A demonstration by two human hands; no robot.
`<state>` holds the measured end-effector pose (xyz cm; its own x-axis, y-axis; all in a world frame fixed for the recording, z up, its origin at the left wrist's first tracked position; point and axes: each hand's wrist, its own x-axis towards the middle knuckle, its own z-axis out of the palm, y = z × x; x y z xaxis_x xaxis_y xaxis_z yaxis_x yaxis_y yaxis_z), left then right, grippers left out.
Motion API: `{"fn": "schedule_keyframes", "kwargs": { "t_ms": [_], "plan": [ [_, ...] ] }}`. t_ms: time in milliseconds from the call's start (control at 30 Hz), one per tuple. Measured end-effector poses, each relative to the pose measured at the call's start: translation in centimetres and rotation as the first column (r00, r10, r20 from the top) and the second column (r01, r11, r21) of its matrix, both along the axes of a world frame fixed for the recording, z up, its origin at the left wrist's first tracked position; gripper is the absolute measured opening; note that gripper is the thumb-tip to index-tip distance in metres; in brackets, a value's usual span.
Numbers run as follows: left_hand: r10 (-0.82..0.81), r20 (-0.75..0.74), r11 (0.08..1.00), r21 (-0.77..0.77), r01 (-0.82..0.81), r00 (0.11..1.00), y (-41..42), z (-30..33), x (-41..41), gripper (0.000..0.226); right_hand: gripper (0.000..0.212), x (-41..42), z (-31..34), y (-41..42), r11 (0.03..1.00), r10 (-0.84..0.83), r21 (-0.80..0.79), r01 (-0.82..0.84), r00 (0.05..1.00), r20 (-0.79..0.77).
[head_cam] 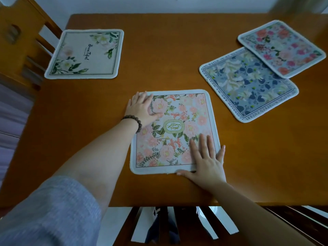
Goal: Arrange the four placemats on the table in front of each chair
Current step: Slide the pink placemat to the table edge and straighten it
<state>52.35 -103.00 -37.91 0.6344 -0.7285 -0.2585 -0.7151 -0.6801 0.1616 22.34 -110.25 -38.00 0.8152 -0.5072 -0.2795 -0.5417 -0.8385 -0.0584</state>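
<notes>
Both hands lie flat, fingers straight and spread, on the pink floral placemat (174,131), which sits on the wooden surface (177,50) near its close edge. The left hand (142,108) presses the mat's far left corner (a dark bead bracelet (132,122) rings that wrist), and the right hand (206,161) presses the near right corner, its thumb on the mat's near border and its little finger over the right edge. Well beyond the left hand lies a cream placemat (85,54) with green leaves, beside a wooden chair (19,41). Beyond the right hand lies a blue floral placemat (248,84), and a red rose placemat (282,48) overlaps its far corner. Under the surface's near edge, below both wrists, dark slats (177,224) show, probably a chair back.
</notes>
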Motion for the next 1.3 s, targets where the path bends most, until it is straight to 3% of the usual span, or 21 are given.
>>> {"fn": "schedule_keyframes", "kwargs": {
  "t_ms": [100, 300, 533, 667, 933, 1133, 1233, 1300],
  "plan": [
    [-0.027, 0.048, 1.0, -0.007, 0.027, 0.998, 0.7, -0.1, -0.2, 0.097, 0.115, 0.0, 0.2, -1.6, 0.999, 0.047, -0.003, -0.048, 0.999, -0.026],
    [-0.047, -0.016, 0.999, -0.016, 0.047, 0.999, -0.4, 0.4, 1.6, 0.095, 0.11, -0.2, 0.2, -4.0, 0.994, 0.108, -0.002, -0.108, 0.994, -0.018],
    [-0.01, 0.078, 0.995, -0.097, 0.018, 0.997, 0.0, 0.3, 1.2, 0.087, 0.105, -0.6, -0.2, -4.8, 0.988, 0.157, -0.002, -0.157, 0.987, 0.021],
    [0.043, 0.063, 0.998, -0.05, -0.04, 0.997, 2.8, 0.2, -0.2, 0.09, 0.098, -1.3, 0.1, -5.5, 0.978, 0.21, -0.001, -0.21, 0.978, -0.008],
    [0.205, 0.057, 0.978, 0.016, -0.206, 0.977, 9.7, 0.2, -6.1, 0.106, 0.077, -3.0, 0.5, -5.0, 0.993, 0.007, 0.121, -0.015, 0.998, 0.063],
    [0.238, 0.111, 0.97, -0.069, -0.231, 0.965, 13.5, 1.0, -12.2, 0.076, 0.052, -4.0, 1.5, -7.0, 0.988, -0.073, 0.134, 0.073, 0.997, -0.001],
    [0.238, 0.169, 0.967, -0.13, -0.218, 0.957, 14.1, 1.5, -14.9, 0.066, 0.055, -4.2, 2.5, -6.9, 0.973, -0.132, 0.198, 0.119, 0.99, 0.055],
    [0.253, 0.15, 0.96, -0.16, -0.229, 0.956, 14.0, 1.7, -15.8, 0.069, 0.075, -4.5, 2.9, -6.1, 0.961, -0.19, 0.22, 0.165, 0.977, 0.095]
  ]
}}
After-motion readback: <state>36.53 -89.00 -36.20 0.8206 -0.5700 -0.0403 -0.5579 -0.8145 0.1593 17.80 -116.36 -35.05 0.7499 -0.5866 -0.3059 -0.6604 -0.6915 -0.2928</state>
